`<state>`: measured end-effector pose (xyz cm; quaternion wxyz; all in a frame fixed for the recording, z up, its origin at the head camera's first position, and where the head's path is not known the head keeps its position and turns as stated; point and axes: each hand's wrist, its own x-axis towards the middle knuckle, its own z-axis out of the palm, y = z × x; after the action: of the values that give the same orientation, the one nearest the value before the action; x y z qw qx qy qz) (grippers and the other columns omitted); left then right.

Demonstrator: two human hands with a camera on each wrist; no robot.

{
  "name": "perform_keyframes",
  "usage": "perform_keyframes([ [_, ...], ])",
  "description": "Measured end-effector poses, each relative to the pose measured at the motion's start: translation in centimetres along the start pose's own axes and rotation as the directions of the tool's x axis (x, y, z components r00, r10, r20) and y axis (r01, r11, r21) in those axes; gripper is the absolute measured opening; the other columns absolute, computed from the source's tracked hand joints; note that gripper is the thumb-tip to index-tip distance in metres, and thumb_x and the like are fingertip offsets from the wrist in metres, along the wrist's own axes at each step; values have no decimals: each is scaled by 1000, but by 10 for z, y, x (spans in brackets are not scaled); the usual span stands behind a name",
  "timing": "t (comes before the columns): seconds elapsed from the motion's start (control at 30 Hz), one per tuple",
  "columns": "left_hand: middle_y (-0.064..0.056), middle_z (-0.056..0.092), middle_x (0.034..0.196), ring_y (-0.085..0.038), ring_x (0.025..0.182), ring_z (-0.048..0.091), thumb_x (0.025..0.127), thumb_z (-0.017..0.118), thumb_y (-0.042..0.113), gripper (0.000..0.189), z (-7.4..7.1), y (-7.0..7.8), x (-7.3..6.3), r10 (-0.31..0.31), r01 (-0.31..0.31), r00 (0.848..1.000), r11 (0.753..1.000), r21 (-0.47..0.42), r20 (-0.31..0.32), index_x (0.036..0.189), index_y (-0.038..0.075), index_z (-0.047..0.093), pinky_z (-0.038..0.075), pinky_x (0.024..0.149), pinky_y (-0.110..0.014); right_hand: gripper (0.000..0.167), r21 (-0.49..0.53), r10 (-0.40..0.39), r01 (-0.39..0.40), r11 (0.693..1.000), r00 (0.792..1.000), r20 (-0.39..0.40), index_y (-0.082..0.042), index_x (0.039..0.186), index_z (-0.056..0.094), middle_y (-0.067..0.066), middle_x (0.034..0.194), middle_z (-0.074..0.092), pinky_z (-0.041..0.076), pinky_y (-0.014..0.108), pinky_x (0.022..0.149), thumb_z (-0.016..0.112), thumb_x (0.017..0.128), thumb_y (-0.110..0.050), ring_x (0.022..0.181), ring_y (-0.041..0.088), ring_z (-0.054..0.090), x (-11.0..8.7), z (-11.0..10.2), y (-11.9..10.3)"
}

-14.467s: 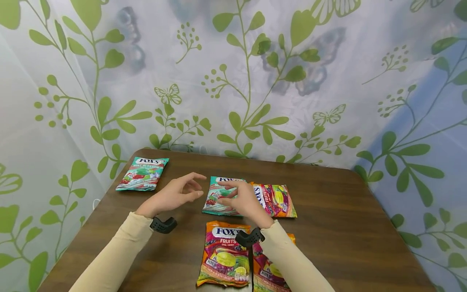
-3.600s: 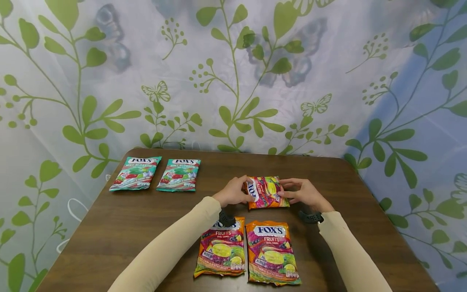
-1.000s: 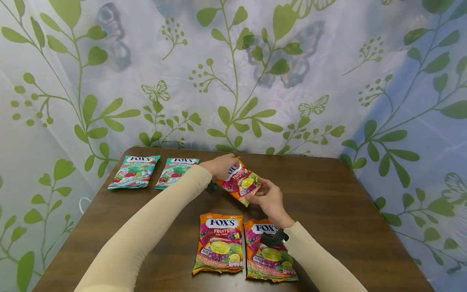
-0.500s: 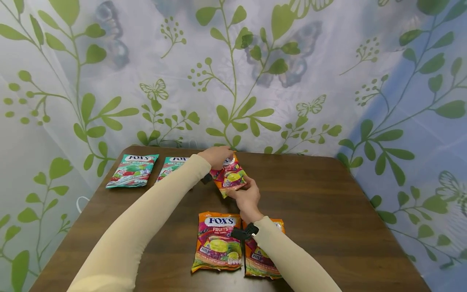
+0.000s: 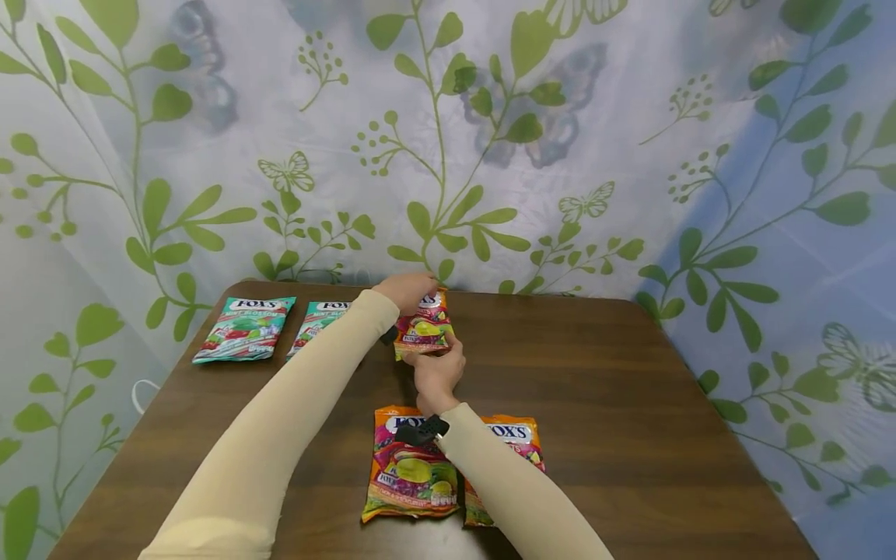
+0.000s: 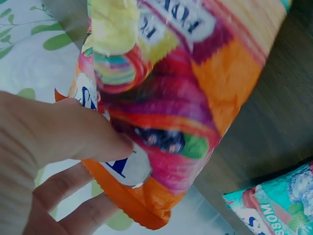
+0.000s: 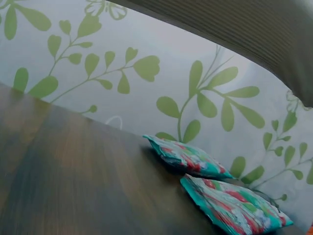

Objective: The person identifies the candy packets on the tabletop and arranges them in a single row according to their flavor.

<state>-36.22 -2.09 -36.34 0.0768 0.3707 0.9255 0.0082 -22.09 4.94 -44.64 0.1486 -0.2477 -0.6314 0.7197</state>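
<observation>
In the head view both hands hold a red and orange Fox's Fruits candy bag (image 5: 425,325) near the back of the table. My left hand (image 5: 406,292) grips its top edge, and my right hand (image 5: 438,376) pinches its bottom edge. The lettering stands upright to the viewer. Seen from the left wrist, the thumb of the left hand (image 6: 63,137) presses on the printed front of the candy bag (image 6: 161,103), with fingers behind it. Left of it lie two teal Mint Blossom bags, one at the corner (image 5: 246,330) and one (image 5: 316,320) partly hidden by the left sleeve.
Two larger Fox's Fruits bags lie nearer the front, the left one (image 5: 411,467) and the right one (image 5: 514,435) mostly under the right sleeve. A patterned curtain (image 5: 448,155) hangs behind the brown table (image 5: 616,404). The right wrist view shows the mint bags (image 7: 239,203) low down.
Earlier, the second mint bag moved from the middle to beside the first. Since then the small Fruits bag, lying sideways, has been lifted, turned upright and carried left towards the mint bags.
</observation>
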Motion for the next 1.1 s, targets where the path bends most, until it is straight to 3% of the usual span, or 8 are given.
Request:
perform_keyframes([
  [0.17, -13, 66, 134, -32, 126, 65, 101, 75, -2, 31, 13, -11, 6, 12, -11, 1000, 1000, 13, -18, 132, 3, 73, 55, 106, -45, 92, -2, 17, -17, 1000, 999, -52, 0, 156, 49, 25, 150, 42, 52, 50, 108, 90, 75, 13, 130, 42, 52, -5, 16, 6],
  [0.3, -15, 65, 138, -34, 128, 65, 101, 76, -1, 31, 24, -17, 8, 6, -6, 1000, 1000, 17, -14, 132, 4, 74, 53, 109, -46, 92, -23, 36, -38, 999, 996, -79, -2, 156, 50, 26, 151, 42, 48, 51, 113, 90, 74, 12, 135, 43, 48, -7, 23, 11],
  [0.6, -15, 64, 135, -35, 126, 65, 99, 74, -7, 34, 32, -21, 7, 3, -4, 1000, 999, -50, -27, 132, 2, 74, 53, 110, -46, 90, 10, 58, -57, 998, 993, -99, -5, 157, 50, 26, 153, 40, 48, 52, 113, 89, 78, 11, 137, 44, 47, -8, 31, 14],
  [0.77, -16, 63, 137, -36, 126, 65, 100, 71, -10, 38, 36, -23, 6, 9, -11, 1000, 997, -82, -23, 135, 1, 72, 54, 107, -47, 88, 14, 46, -45, 999, 992, -115, -4, 155, 51, 25, 146, 43, 52, 49, 104, 87, 77, 15, 122, 41, 55, -8, 36, 15],
  [0.93, -19, 58, 151, -37, 132, 63, 101, 68, -11, 39, 45, -28, 9, 7, -12, 999, 993, -115, -40, 137, 3, 71, 54, 108, -47, 86, 52, 47, -41, 998, 993, -109, -3, 155, 50, 24, 142, 44, 57, 42, 89, 84, 78, 18, 100, 33, 63, -9, 36, 15],
  [1.1, -16, 62, 141, -35, 124, 66, 98, 69, -15, 41, 61, -36, 13, 34, -45, 994, 992, -115, -99, 134, 4, 72, 57, 102, -44, 84, 60, 52, -46, 997, 994, -101, -3, 155, 48, 23, 143, 43, 58, 36, 83, 83, 81, 18, 91, 27, 65, -10, 36, 19],
])
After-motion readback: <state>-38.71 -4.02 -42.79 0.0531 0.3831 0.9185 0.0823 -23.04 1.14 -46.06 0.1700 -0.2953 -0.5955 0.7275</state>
